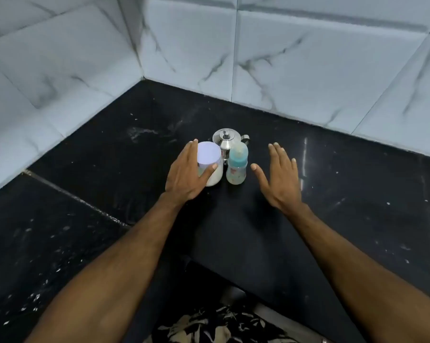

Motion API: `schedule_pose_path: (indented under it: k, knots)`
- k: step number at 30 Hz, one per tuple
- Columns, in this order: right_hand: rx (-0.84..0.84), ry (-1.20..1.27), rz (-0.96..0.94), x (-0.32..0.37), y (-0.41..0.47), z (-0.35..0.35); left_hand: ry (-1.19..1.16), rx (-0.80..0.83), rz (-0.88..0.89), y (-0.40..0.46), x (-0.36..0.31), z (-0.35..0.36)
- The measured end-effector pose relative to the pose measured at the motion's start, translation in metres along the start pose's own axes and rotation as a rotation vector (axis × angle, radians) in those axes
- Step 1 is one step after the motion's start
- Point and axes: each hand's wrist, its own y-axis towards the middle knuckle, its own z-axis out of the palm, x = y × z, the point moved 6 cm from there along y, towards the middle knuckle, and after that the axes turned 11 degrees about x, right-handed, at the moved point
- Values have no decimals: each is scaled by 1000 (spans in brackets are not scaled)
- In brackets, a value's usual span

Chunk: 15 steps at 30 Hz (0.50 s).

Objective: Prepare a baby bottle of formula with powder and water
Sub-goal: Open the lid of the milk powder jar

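Observation:
On the black counter [258, 231] stand a white powder jar [210, 160] with a pale lid, a baby bottle [236, 167] with a teal collar and teat cap, and behind them a small steel kettle [225, 139]. My left hand [188, 173] is against the jar's left side, fingers straight along it and thumb across its front. My right hand [278, 173] hovers flat and spread to the right of the bottle, apart from it and holding nothing.
Marble-look tiled walls [308, 58] meet in a corner behind the objects. White specks and a smear of spilled powder [142, 132] lie on the counter to the left. The counter's front edge is near my patterned clothing [216, 328].

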Motion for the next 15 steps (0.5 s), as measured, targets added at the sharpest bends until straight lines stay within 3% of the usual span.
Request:
schedule_pose_path:
  k: [4, 15]
  knots:
    - [61, -10, 37, -4, -15, 23, -143, 66, -101, 1, 2, 10]
    - [96, 90, 82, -9, -30, 38, -478, -41, -182, 12, 16, 6]
